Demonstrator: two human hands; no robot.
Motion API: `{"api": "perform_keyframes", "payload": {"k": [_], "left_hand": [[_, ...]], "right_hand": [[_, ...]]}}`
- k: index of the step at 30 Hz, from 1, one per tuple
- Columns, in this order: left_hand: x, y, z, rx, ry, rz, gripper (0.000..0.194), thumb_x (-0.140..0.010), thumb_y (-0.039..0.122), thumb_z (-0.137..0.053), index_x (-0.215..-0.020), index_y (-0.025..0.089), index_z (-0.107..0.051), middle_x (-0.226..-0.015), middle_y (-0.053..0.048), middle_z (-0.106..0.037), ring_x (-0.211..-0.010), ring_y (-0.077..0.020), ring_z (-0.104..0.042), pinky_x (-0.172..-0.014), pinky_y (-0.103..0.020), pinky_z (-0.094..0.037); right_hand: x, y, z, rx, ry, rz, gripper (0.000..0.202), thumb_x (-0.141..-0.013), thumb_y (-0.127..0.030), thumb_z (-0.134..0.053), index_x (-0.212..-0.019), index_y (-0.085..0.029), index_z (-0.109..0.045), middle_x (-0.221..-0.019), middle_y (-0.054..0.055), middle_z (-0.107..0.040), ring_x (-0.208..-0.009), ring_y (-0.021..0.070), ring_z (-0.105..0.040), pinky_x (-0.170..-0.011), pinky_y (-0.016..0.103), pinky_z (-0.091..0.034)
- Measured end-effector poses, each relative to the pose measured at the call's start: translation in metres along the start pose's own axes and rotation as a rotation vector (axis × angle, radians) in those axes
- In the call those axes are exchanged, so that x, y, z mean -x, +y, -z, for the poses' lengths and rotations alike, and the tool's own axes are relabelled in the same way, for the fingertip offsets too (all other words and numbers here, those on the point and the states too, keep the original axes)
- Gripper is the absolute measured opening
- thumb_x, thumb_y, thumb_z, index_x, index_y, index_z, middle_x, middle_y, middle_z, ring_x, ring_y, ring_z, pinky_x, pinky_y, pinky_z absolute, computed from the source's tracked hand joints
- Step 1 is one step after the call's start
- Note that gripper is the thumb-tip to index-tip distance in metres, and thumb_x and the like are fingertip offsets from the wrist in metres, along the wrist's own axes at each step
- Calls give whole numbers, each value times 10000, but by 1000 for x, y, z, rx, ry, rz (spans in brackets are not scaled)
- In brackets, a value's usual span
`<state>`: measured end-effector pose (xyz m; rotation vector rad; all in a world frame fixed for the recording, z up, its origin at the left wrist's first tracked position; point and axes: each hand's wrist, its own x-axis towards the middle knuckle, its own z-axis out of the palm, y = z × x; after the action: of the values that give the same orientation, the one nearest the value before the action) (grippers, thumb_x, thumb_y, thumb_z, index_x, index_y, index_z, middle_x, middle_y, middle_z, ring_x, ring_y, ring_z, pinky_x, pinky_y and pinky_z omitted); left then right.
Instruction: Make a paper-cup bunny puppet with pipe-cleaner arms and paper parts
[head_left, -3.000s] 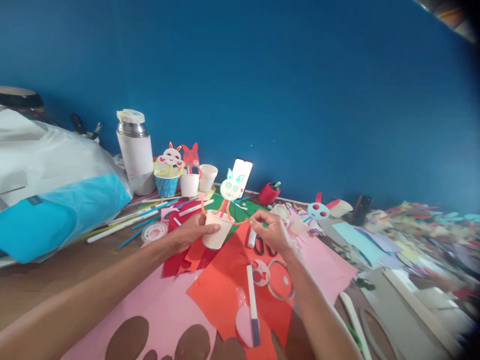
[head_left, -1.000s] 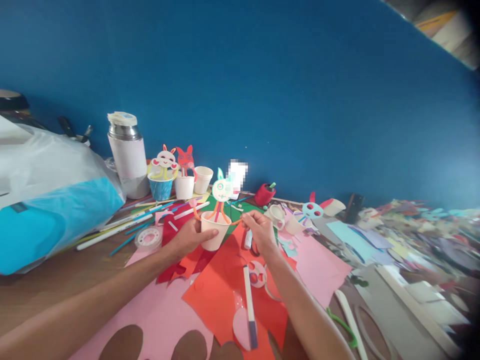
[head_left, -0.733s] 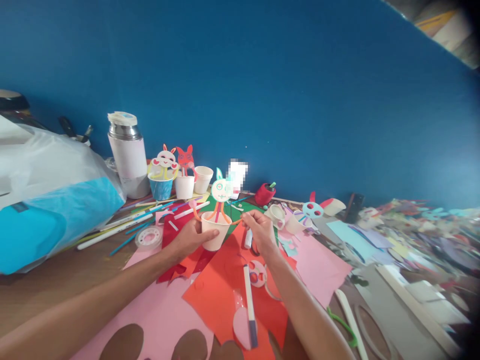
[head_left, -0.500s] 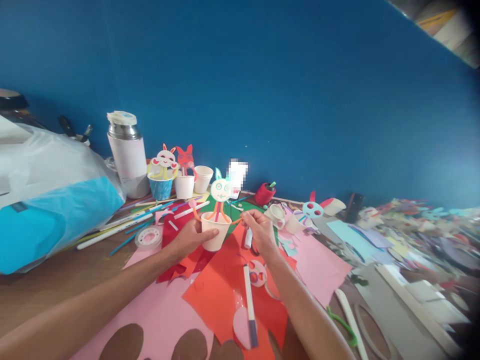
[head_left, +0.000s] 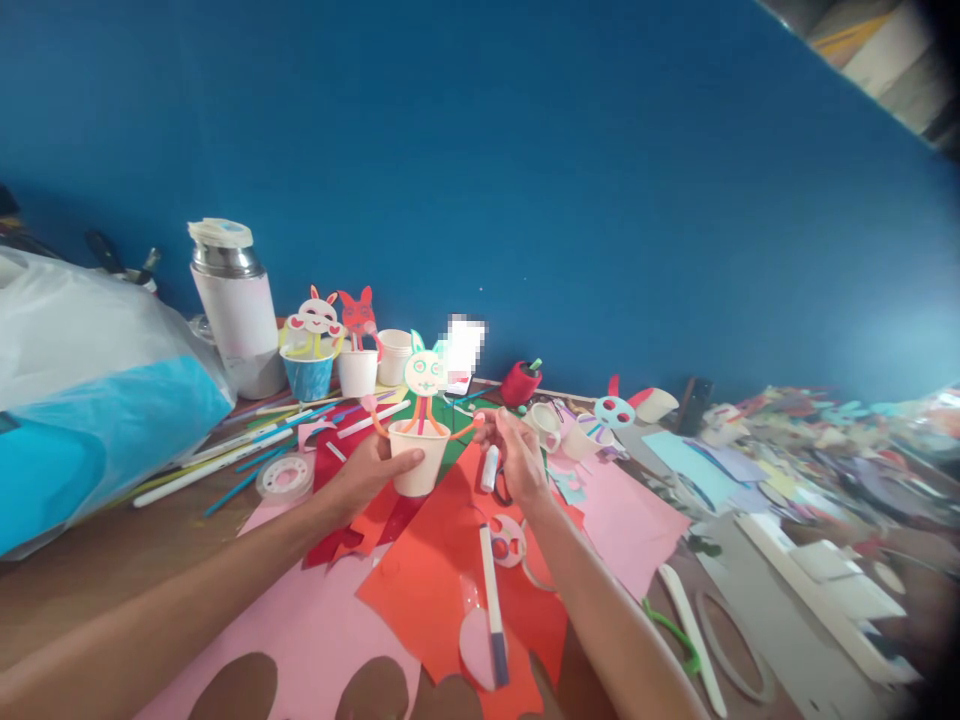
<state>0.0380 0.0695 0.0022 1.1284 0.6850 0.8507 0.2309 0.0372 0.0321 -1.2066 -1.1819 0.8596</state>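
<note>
At a crowded craft tabletop (head_left: 157, 545), we hold a white paper cup (head_left: 417, 470) in our left hand (head_left: 380, 468), the thumb pressed to its near wall and the other fingers wrapped behind. The cup is upright, above red and orange sheets; whether its base touches them, we cannot tell. Out of its mouth rises a rabbit-eared paper figure (head_left: 424, 375), edged in green.

Two orange arms (head_left: 463, 430) reach out from either side of the rim, each ending in pink. Our right hand (head_left: 511, 452) is at the tip of the arm on its side, fingers curled close together; we cannot tell whether they pinch it.

Below, we see a pale marker (head_left: 490, 590) with a dark end, lying on the orange sheet (head_left: 420, 585). Behind our left hand stand a blue cup (head_left: 309, 379) and a white cup with a red figure (head_left: 358, 374), near a tall flask (head_left: 238, 325). A roll of tape (head_left: 285, 477) lies beside our left forearm.
</note>
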Motion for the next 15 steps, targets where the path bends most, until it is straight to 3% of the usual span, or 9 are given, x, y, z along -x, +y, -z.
{"api": "perform_keyframes", "payload": {"k": [8,15], "left_hand": [[-1,4,-1,-84,76,-82,491,-588,351,-726,-1019,171,-577,-1012,-81,-669,-940,-264,-599,-784,-338,-471],[0,5,2,-111,21,-66,461,-634,364,-691,-1024,142,-588,-1006,-108,-666,-924,-269,-604,-800,-362,-467]], "right_hand": [[0,-4,-4,70,52,-27,232,-726,-415,-591,-720,-185,-623,-592,-5,-594,-529,113,-507,-514,231,-400],[-2,0,-3,22,10,9,197,-738,-377,-594,-702,-186,-628,-581,-13,-583,-526,98,-485,-543,228,-404]]}}
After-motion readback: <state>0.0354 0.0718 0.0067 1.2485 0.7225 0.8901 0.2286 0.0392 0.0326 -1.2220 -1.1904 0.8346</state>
